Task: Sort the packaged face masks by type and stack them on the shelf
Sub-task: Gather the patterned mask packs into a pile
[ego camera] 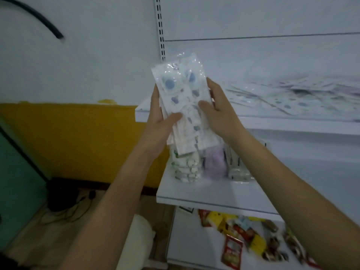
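— At the centre of the frame, what are the hands doing?
— Both are grasping one bundle of packaged masks [183,102], white wrappers with blue dots, held upright and slightly fanned; the left hand [159,119] has its thumb across the front and its fingers behind the left edge; the right hand [219,112] grips the right edge, thumb in front, fingers curled behind
— And the shelf?
— Just below the bundle, at lower centre, the middle shelf [206,192] carries three stacks side by side; a green-and-white patterned stack [185,169] on the left, a purple stack [215,162] in the middle, a clear-wrapped stack [237,166] on the right, its print too blurred to read
— Anything higher up?
— At the right of the frame the upper shelf [292,124] bears a loose heap of masks [296,96], blurred, some with blue dots
— And lower down?
— At lower right the bottom shelf [192,250] holds scattered red and yellow packets [243,236]; a yellow wall band [68,137] crosses the left of the frame
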`<state>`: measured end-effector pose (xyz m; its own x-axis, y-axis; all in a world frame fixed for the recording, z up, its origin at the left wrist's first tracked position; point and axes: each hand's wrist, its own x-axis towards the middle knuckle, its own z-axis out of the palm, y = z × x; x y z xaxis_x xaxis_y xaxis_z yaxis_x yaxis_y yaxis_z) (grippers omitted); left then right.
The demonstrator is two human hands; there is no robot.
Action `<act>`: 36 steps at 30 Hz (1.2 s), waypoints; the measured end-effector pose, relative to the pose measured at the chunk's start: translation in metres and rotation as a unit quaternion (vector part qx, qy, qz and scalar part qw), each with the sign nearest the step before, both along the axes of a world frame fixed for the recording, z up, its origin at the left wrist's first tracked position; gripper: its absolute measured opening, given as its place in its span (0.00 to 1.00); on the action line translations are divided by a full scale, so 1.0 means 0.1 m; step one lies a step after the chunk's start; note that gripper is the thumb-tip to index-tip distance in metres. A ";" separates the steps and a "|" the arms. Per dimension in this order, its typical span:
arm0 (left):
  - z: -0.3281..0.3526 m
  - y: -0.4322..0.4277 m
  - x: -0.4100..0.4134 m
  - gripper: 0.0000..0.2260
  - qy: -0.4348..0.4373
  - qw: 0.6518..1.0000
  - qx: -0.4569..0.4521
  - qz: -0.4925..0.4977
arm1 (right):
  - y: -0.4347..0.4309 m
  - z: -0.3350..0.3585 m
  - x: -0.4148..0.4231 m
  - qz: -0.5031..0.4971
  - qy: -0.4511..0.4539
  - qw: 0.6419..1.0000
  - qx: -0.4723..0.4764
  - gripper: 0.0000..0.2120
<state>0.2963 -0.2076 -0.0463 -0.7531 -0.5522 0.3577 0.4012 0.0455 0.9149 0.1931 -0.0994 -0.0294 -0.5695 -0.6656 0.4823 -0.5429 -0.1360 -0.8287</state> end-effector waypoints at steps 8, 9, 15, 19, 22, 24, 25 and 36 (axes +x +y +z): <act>-1.13 0.69 0.57 0.30 -0.131 0.989 0.058 -0.028 | 1.04 -1.48 0.82 -0.036 -0.233 0.970 0.059 0.27; -1.32 0.80 0.53 0.29 -0.160 0.983 0.082 -0.024 | 1.16 -1.70 0.88 -0.062 -0.279 0.955 0.077 0.27; -2.17 1.51 0.06 0.26 -0.305 0.943 0.109 -0.071 | 1.70 -2.55 0.78 -0.203 -0.382 0.900 0.053 0.20; -2.38 1.82 -0.53 0.25 -0.330 0.926 0.102 -0.154 | 2.09 -2.66 0.29 -0.250 -0.398 0.881 0.050 0.18; -2.46 2.04 -1.15 0.23 -0.318 0.917 0.083 -0.225 | 2.33 -2.68 -0.30 -0.291 -0.410 0.863 0.042 0.19; -2.52 2.17 -1.64 0.22 -0.324 0.913 0.061 -0.242 | 2.48 -2.74 -0.81 -0.312 -0.414 0.855 0.026 0.19; -2.54 2.24 -1.89 0.21 -0.342 0.907 0.055 -0.239 | 2.55 -2.77 -1.08 -0.318 -0.414 0.853 0.021 0.19; -3.20 2.13 -3.66 0.21 -0.375 0.730 -0.570 0.033 | 2.61 -3.69 -3.71 -0.321 -0.426 0.833 0.148 0.21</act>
